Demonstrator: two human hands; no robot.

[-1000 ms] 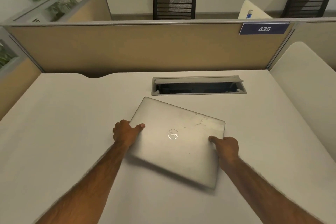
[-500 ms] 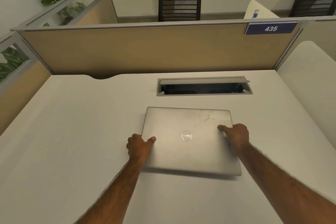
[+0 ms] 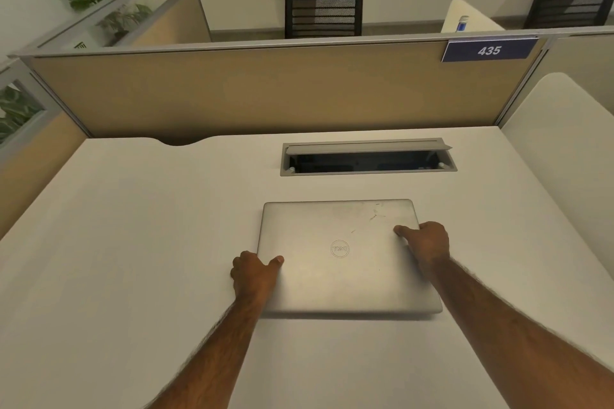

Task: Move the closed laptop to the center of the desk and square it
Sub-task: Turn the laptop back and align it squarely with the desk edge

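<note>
— Item? Position?
— Closed silver rectangular laptop [image 3: 345, 256], flat mid-table, edges parallel to the white table [image 3: 133, 242] edges.
— Hands?
— I see my left hand [image 3: 254, 272] and right hand [image 3: 427, 242] clamping its side edges, thumbs on the lid.

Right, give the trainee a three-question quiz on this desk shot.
1. True or false: the laptop is open.
2. Which hand grips the laptop's side farther from the person: A left hand, B right hand?
3. What number is on the blue sign?

Key: 1 false, the lid is shut, logo up. 2 B. 3 435.
</note>
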